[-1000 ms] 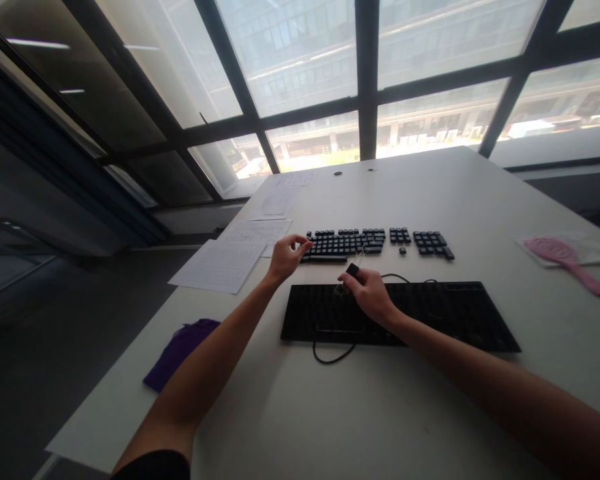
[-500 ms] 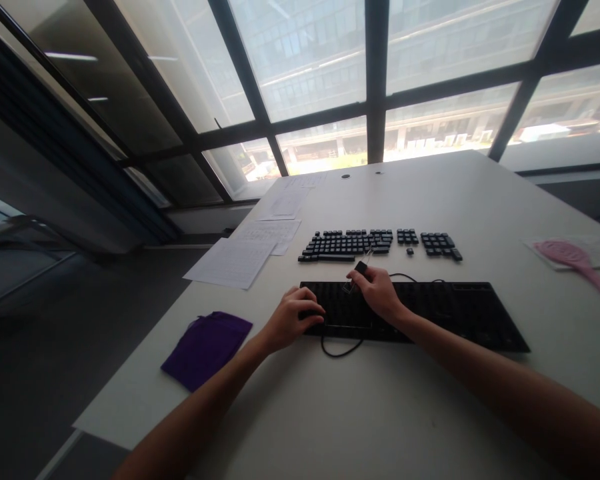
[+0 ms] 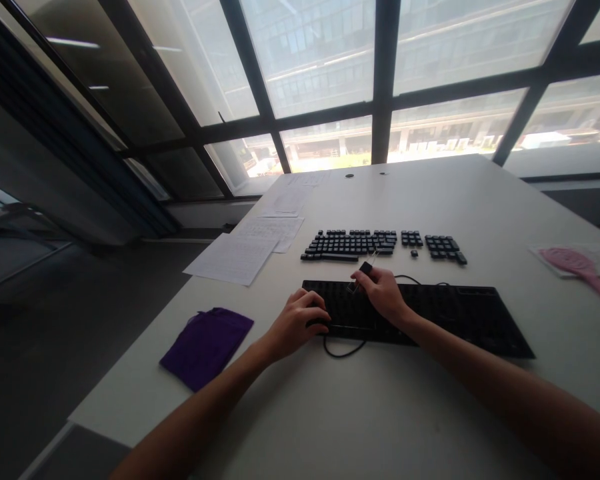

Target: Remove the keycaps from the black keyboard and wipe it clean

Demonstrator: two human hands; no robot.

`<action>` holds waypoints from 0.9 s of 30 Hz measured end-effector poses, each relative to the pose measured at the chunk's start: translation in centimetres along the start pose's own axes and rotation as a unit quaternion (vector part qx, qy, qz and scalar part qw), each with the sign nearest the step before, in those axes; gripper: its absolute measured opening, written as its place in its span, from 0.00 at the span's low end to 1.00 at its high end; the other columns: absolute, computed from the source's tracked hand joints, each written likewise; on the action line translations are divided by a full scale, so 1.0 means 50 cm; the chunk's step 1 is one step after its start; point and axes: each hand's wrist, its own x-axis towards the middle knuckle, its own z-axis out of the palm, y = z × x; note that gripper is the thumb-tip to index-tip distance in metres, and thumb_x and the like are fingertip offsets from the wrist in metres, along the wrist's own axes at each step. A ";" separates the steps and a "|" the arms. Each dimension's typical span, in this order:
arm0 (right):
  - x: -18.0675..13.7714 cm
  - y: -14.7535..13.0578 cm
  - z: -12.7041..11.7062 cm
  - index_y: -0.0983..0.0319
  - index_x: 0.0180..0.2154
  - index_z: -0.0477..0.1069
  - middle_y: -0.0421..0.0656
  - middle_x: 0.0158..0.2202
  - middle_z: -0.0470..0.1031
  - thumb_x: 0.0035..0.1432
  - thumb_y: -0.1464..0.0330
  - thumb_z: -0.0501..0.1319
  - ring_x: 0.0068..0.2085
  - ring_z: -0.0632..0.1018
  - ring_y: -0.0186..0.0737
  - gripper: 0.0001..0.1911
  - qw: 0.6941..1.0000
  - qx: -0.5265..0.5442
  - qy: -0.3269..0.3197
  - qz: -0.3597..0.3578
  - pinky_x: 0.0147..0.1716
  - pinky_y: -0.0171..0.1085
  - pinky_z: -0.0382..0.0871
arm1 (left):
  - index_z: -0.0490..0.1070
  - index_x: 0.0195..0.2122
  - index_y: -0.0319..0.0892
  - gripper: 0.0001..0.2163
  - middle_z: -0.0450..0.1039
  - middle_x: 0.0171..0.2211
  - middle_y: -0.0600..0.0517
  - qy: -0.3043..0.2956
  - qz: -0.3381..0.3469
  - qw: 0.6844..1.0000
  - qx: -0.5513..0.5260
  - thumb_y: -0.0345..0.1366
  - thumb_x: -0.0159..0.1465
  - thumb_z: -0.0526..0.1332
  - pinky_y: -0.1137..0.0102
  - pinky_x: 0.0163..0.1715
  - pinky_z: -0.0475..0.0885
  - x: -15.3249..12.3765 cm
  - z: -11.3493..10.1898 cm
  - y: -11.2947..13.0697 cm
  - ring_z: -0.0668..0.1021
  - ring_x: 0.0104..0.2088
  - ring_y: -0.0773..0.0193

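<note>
**Left grip back from the keycap rows to the keyboard corner**

Near edge of the bench (image 3: 330, 413): both forearms reach forward; a purple pouch (image 3: 207, 345) lies to their left, well apart. The left grip (image 3: 297, 321) was at the laid-out keycaps a second ago; it has come back and now sits curled on the near left corner of the stripped keyboard (image 3: 455, 313), just above the cable loop (image 3: 343, 350); whether its fingers pinch a cap, cannot tell. Judgement: this hand now bears on the keyboard itself, not on the caps. The right grip (image 3: 386, 295) has barely shifted; it is clenched round the keycap puller (image 3: 364, 270), black handle uppermost, wires too faint to trace; the puller hangs over the keyboard's far left edge, beyond and right of the left grip, apart from it. Beyond: keycaps (image 3: 355, 243) in rows; paper sheets (image 3: 233, 259) far left; pink hairbrush (image 3: 577, 263) far right.
</note>
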 end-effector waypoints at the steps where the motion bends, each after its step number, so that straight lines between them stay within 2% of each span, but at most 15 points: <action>1: 0.000 0.001 0.000 0.67 0.31 0.78 0.43 0.24 0.75 0.58 0.59 0.62 0.26 0.73 0.38 0.17 1.000 0.001 0.000 0.001 0.26 0.35 0.64 | 0.79 0.36 0.47 0.05 0.73 0.43 0.50 -0.002 -0.003 1.000 -0.011 0.35 0.58 0.70 0.61 0.50 0.66 0.000 0.000 0.000 0.70 0.45 0.57; 5: 0.006 -0.003 0.000 0.67 0.30 0.78 0.43 0.23 0.74 0.57 0.57 0.63 0.25 0.72 0.37 0.17 0.999 0.046 0.006 0.015 0.26 0.35 0.64 | 0.79 0.32 0.47 0.04 0.73 0.42 0.50 -0.029 0.014 0.998 -0.050 0.37 0.56 0.72 0.62 0.50 0.67 -0.002 -0.004 0.000 0.70 0.46 0.57; 9: 0.009 -0.028 -0.021 0.67 0.31 0.77 0.42 0.24 0.73 0.56 0.56 0.63 0.24 0.70 0.35 0.18 0.994 0.101 0.011 0.030 0.24 0.35 0.63 | 0.80 0.35 0.47 0.04 0.73 0.38 0.49 -0.026 0.033 0.995 -0.091 0.39 0.59 0.70 0.64 0.46 0.69 0.004 -0.012 0.005 0.71 0.43 0.58; 13: -0.017 -0.052 -0.068 0.66 0.34 0.77 0.43 0.24 0.74 0.57 0.58 0.63 0.25 0.72 0.37 0.16 0.998 0.042 -0.043 0.004 0.25 0.35 0.65 | 0.79 0.39 0.45 0.05 0.73 0.38 0.49 -0.011 0.030 0.993 -0.114 0.38 0.64 0.65 0.66 0.43 0.70 0.032 -0.008 0.030 0.72 0.41 0.60; 16: -0.054 -0.057 -0.106 0.64 0.39 0.75 0.42 0.26 0.75 0.57 0.61 0.64 0.27 0.75 0.39 0.13 0.997 0.005 -0.080 -0.013 0.28 0.36 0.68 | 0.79 0.37 0.44 0.05 0.74 0.36 0.49 -0.024 0.036 0.993 -0.109 0.37 0.65 0.63 0.66 0.42 0.70 0.067 0.015 0.062 0.73 0.39 0.61; 19: -0.087 -0.053 -0.133 0.63 0.36 0.74 0.42 0.27 0.76 0.58 0.63 0.63 0.28 0.75 0.39 0.10 0.994 -0.023 -0.105 -0.018 0.29 0.37 0.69 | 0.78 0.36 0.43 0.06 0.75 0.34 0.49 -0.021 0.031 0.994 -0.104 0.36 0.66 0.62 0.67 0.41 0.70 0.108 0.049 0.093 0.75 0.38 0.60; 23: -0.108 -0.047 -0.145 0.62 0.34 0.74 0.41 0.27 0.74 0.59 0.63 0.62 0.29 0.73 0.39 0.09 0.989 -0.060 -0.130 -0.036 0.30 0.36 0.67 | 0.77 0.39 0.42 0.08 0.77 0.36 0.49 0.001 0.021 0.989 -0.145 0.34 0.68 0.57 0.68 0.41 0.71 0.151 0.090 0.118 0.77 0.38 0.61; 27: -0.114 -0.046 -0.143 0.62 0.32 0.73 0.39 0.26 0.71 0.60 0.64 0.61 0.29 0.70 0.37 0.08 0.987 -0.075 -0.137 -0.048 0.29 0.34 0.64 | 0.76 0.39 0.42 0.09 0.79 0.38 0.49 0.011 0.005 0.986 -0.166 0.32 0.68 0.56 0.68 0.40 0.71 0.163 0.117 0.121 0.78 0.38 0.60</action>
